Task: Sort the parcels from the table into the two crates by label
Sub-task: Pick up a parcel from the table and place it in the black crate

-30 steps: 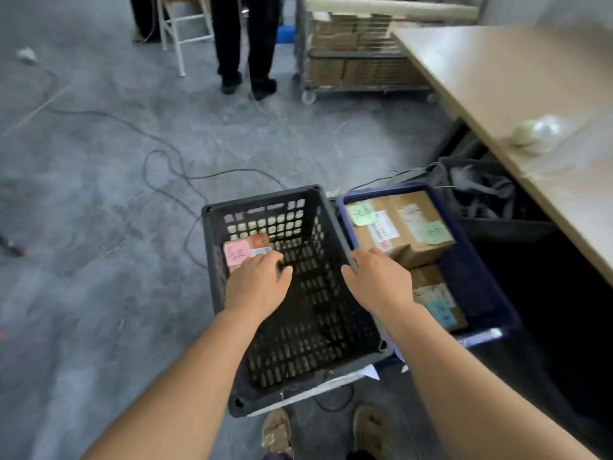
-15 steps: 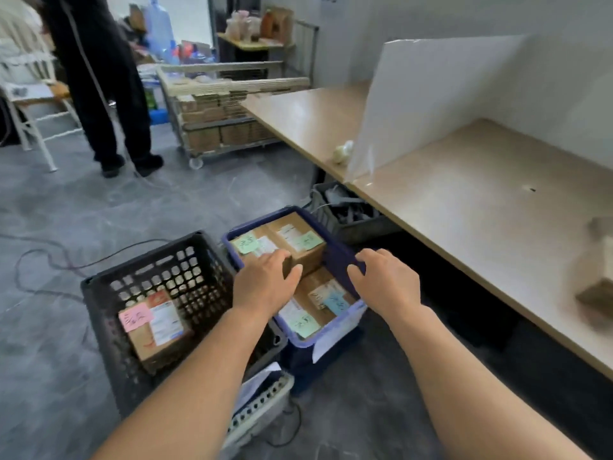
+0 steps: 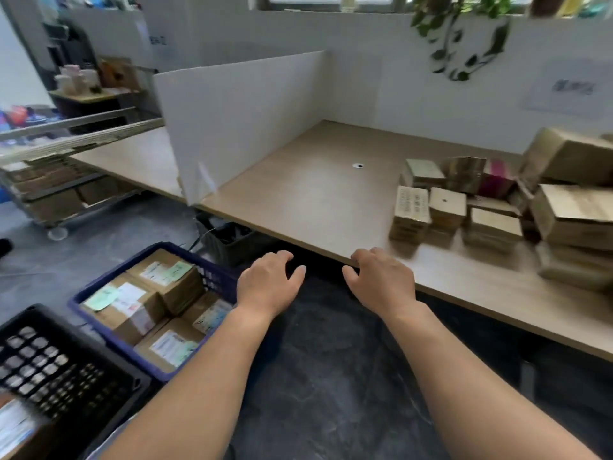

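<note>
Your left hand (image 3: 268, 282) and right hand (image 3: 384, 280) hung empty, fingers loosely spread, by the table (image 3: 315, 200) edge. Parcels (image 3: 491, 207) sat blurred at 2 o'clock, cut off right; the black crate (image 3: 66, 370) was cropped beside the blue crate (image 3: 212, 277) at 8 o'clock.
</note>
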Demonstrator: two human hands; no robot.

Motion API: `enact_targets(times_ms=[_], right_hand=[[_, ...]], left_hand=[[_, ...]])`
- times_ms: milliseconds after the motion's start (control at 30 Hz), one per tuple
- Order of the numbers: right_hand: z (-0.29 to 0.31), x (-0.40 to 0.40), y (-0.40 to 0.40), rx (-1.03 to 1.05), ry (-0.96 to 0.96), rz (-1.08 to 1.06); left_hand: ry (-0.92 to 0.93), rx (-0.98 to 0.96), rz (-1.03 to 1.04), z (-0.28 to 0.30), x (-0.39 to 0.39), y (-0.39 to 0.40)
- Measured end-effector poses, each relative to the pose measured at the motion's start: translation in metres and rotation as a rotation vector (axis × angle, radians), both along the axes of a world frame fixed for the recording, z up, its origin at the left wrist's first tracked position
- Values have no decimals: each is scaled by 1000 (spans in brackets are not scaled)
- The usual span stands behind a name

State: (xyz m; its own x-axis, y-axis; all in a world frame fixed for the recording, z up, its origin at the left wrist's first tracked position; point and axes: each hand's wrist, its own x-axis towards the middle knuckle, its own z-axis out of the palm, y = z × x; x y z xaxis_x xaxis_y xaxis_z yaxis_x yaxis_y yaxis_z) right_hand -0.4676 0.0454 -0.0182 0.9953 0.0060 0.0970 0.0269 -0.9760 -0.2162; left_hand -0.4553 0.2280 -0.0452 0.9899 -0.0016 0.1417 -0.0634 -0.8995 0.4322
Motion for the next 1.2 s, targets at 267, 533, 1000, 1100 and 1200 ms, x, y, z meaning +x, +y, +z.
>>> enact_targets(times_ms=[267, 533, 1000, 1100, 1200], right_hand=[[3, -15, -110, -2, -20, -178], [-9, -4, -189, -6, 1, -330], [15, 81, -336, -67, -1, -601], [20, 91, -369, -68, 18, -655], [23, 94, -403, -71, 31, -697]], left_hand=[[-29, 10, -180, 6, 12, -120], [-15, 28, -335, -1, 49, -204], [-86, -11, -632, 18, 173, -373], [-76, 7, -682, 24, 196, -413], [-68, 10, -720, 25, 209, -456]])
